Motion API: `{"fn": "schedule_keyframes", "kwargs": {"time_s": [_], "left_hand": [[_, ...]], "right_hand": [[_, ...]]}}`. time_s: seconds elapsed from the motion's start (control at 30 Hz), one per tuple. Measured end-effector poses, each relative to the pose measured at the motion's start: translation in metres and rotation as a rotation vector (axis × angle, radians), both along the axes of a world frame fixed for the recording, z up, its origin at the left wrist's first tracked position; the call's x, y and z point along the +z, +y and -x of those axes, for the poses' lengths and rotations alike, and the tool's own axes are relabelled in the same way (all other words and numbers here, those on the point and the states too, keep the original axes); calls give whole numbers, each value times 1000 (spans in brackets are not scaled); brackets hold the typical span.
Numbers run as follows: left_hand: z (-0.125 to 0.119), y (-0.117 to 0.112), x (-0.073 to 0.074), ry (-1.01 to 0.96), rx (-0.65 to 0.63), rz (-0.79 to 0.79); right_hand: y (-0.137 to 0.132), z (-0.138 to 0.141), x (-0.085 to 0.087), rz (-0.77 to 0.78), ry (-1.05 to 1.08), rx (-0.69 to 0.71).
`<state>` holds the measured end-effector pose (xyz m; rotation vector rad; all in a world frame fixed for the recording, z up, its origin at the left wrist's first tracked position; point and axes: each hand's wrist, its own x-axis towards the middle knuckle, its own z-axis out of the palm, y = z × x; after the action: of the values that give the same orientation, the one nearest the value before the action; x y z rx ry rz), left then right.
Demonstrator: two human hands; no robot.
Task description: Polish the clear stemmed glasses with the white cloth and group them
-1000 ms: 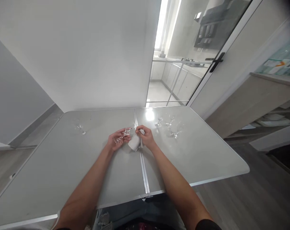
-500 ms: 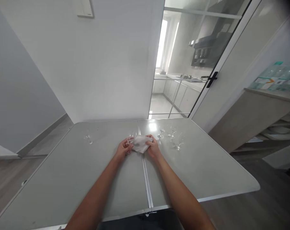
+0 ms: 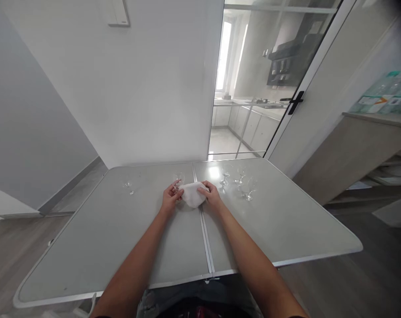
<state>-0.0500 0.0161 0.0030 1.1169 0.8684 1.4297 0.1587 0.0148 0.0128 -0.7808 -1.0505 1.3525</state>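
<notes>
- Compared with a second ago, the white cloth (image 3: 194,195) has gone from a bunch in the right hand (image 3: 212,195) to a sheet spread between both hands, its left edge now meeting the left hand (image 3: 170,198). The held stemmed glass (image 3: 178,178) leaned towards the cloth then; its bowl now points more upward.
- Key relation: the glass sits at the left hand's fingertips, just left of the cloth and slightly beyond its near edge. Its long axis seems to run up and away from the person — the lower end is lost behind the fingers, so the exact tilt cannot be told. The left hand is the nearer one; the cloth lies between the glass and the right hand.
- Left fingers are curled around the glass, with the thumb against the cloth's left edge. Right fingers pinch the cloth's right side, thumb on top.
- In looks, the glass is clear and thin, its bowl faint against the grey table (image 3: 173,247); the cloth is plain, soft and rounded along its lower edge.
- Around them, one clear glass (image 3: 128,184) is on the table's left part — three more glasses (image 3: 249,194) are grouped to the right, beyond the right hand.
</notes>
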Motion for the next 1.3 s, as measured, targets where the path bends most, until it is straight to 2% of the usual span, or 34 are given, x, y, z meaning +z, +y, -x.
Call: {"fn": "schedule_keyframes", "kwargs": {"time_s": [0.17, 0.23, 0.3, 0.37, 0.43, 0.5, 0.57, 0.73, 0.9, 1.03, 1.23, 1.3], "left_hand": [[11, 3, 0, 27, 29, -34], [12, 5, 0, 80, 34, -44], [12, 6, 0, 155, 66, -70], [12, 7, -1, 275, 106, -122], [12, 8, -4, 454, 155, -206], [12, 7, -8, 658, 207, -312], [11, 6, -11, 833, 245, -404], [10, 3, -15, 1102, 227, -578], [13, 1, -11, 1236, 156, -700], [13, 0, -10, 1226, 159, -670], [7, 0, -18, 1003, 40, -512], [5, 2, -21, 977, 39, -503]], "right_hand": [[-2, -6, -7, 176, -142, 385], [-3, -3, -8, 199, -95, 432], [-1, 0, -7, 211, -1, 320], [4, 0, -8, 179, 43, 61], [11, -2, -8, 83, -13, -228], [16, -5, -9, -40, -129, -395], [16, -6, -10, -158, -223, -369], [3, -2, -7, -325, -351, -28], [-2, -5, -3, -357, -388, 66], [-1, -9, 0, -380, -413, 126], [0, -17, 4, -475, -600, 50], [0, -17, 4, -460, -577, 11]]}}
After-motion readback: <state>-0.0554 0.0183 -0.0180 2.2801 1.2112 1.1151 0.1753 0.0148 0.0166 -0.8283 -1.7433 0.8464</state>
